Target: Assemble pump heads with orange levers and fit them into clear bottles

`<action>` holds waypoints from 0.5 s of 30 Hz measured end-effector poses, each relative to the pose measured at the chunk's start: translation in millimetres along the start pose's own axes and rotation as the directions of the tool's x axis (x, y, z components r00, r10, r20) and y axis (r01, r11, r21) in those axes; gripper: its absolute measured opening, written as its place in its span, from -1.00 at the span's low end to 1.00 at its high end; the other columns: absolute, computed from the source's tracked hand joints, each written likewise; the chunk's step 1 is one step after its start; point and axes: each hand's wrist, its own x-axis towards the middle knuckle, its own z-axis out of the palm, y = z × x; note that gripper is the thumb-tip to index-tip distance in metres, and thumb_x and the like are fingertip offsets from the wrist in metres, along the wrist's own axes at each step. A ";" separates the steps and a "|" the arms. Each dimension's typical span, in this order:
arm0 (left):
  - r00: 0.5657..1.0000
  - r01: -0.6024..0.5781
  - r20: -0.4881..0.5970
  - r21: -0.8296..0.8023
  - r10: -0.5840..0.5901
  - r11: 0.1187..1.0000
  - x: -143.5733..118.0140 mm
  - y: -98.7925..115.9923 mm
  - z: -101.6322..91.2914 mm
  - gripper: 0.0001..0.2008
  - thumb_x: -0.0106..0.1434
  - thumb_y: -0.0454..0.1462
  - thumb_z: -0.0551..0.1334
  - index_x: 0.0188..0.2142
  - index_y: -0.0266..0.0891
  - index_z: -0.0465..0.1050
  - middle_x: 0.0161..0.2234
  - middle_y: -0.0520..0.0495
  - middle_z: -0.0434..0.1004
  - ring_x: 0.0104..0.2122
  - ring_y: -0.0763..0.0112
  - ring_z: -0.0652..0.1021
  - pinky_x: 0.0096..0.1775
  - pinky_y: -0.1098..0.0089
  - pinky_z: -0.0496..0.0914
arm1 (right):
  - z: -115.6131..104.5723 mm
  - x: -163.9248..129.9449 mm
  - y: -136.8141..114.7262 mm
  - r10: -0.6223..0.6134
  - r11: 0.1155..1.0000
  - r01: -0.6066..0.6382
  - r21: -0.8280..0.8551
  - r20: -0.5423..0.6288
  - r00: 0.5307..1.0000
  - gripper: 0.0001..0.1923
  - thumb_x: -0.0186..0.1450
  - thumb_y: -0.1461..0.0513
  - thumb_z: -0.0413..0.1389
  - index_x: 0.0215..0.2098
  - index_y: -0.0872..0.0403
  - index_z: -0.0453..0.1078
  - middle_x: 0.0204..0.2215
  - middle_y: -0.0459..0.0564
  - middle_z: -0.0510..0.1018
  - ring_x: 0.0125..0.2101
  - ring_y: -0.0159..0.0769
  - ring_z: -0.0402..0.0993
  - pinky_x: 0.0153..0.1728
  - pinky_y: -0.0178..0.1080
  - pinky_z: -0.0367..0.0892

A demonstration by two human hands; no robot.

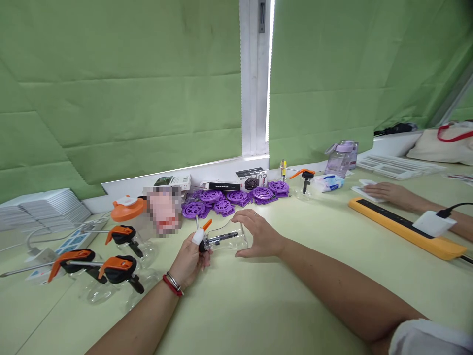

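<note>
A small clear glass bottle lies on its side on the pale green table, fitted with a black-and-orange pump cap. My left hand grips the cap end; its index finger wears a white wrap and a red bracelet sits on the wrist. My right hand curves over the bottle's body and holds it, a ring on one finger.
Three more clear bottles with orange-and-black caps lie at the left, beside a power strip. Several purple plastic wheels and boxes line the wall. Another person's hand rests by an orange power strip at right.
</note>
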 end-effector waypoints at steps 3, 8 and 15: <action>0.999 -0.020 -0.026 -0.011 0.020 1.000 -0.1 0.8 -0.4 -0.57 0.17 0.11 0.07 -0.41 -0.23 0.25 -0.66 0.09 0.37 -0.82 0.56 0.29 -0.79 0.55 0.07 | -0.4 0.9 -4.9 -0.068 0.996 0.068 -0.062 0.008 0.998 -0.22 0.03 -0.13 0.18 0.08 0.08 0.14 -0.06 0.19 0.37 -0.01 -0.03 0.27 0.01 0.04 0.19; 0.998 -0.030 -0.054 -0.045 0.027 0.999 -0.5 2.4 0.8 -0.59 0.15 0.06 0.12 -0.52 -0.24 0.25 -0.67 0.09 0.37 -0.85 0.61 0.24 -0.80 0.54 0.05 | -0.6 -1.8 -11.3 -0.084 0.978 0.108 -0.178 0.137 0.987 -0.31 0.13 -0.16 0.08 0.09 0.04 0.20 0.04 0.17 0.33 0.06 0.00 0.21 0.07 0.03 0.13; 0.998 0.055 -0.019 -0.062 -0.057 0.997 -3.6 8.2 3.1 -0.57 0.15 0.05 0.11 -0.59 -0.26 0.28 -0.71 0.04 0.37 -0.86 0.62 0.22 -0.80 0.56 0.01 | -9.4 0.0 -18.8 -0.177 0.971 0.209 -0.119 0.234 0.956 -0.49 0.23 -0.07 0.05 0.08 -0.09 0.23 0.10 0.04 0.33 0.13 -0.07 0.17 0.11 0.02 0.11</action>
